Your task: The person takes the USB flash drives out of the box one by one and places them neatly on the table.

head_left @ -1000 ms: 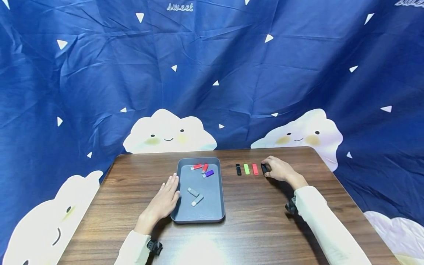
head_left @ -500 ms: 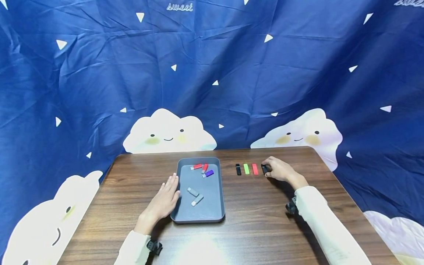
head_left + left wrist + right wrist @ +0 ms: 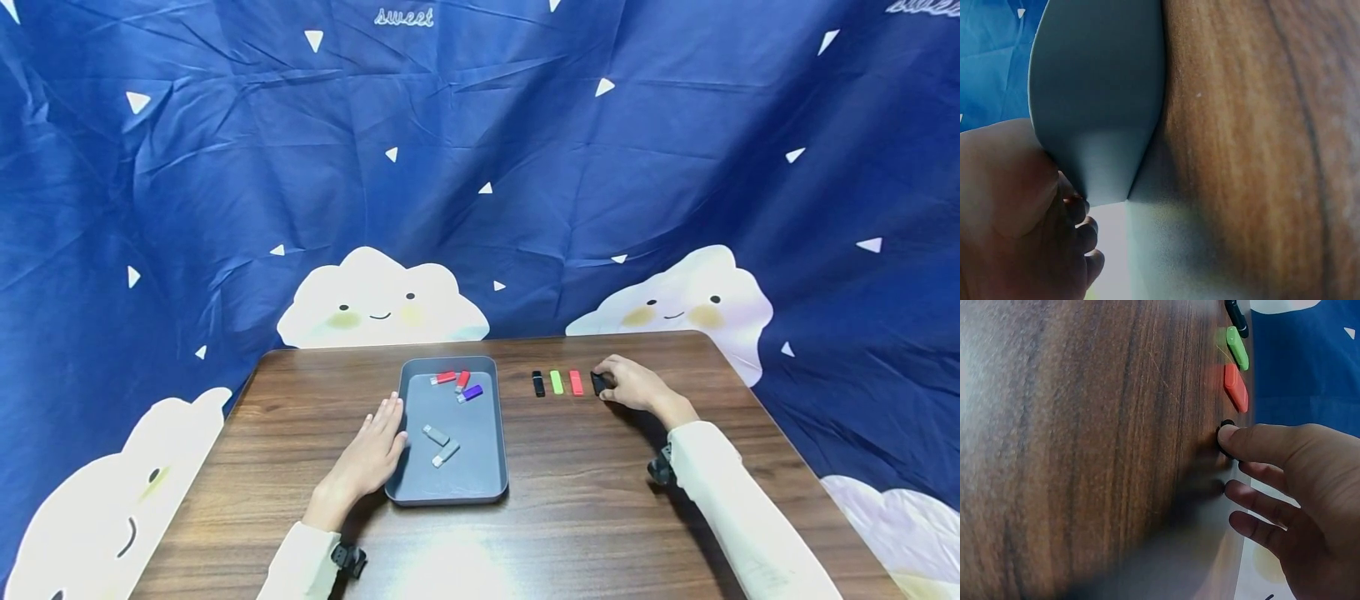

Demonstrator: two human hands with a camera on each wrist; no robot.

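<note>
My right hand (image 3: 628, 384) rests on the wooden table (image 3: 585, 500) at the right end of a row of USB sticks. Its thumb and forefinger pinch a black stick (image 3: 597, 383). In the right wrist view the thumb (image 3: 1241, 439) presses that black stick (image 3: 1223, 442), which is mostly hidden. Left of it lie a red stick (image 3: 575, 382), a green stick (image 3: 556, 382) and a black stick (image 3: 537, 383). My left hand (image 3: 371, 454) lies flat with straight fingers against the left rim of a grey tray (image 3: 450, 493).
In the tray lie two red sticks (image 3: 446, 377), a purple stick (image 3: 471, 393) and two grey sticks (image 3: 436, 434). A blue cloth with cloud prints (image 3: 480, 167) hangs behind the table. The left wrist view shows the tray's outer wall (image 3: 1097, 94) on the wood.
</note>
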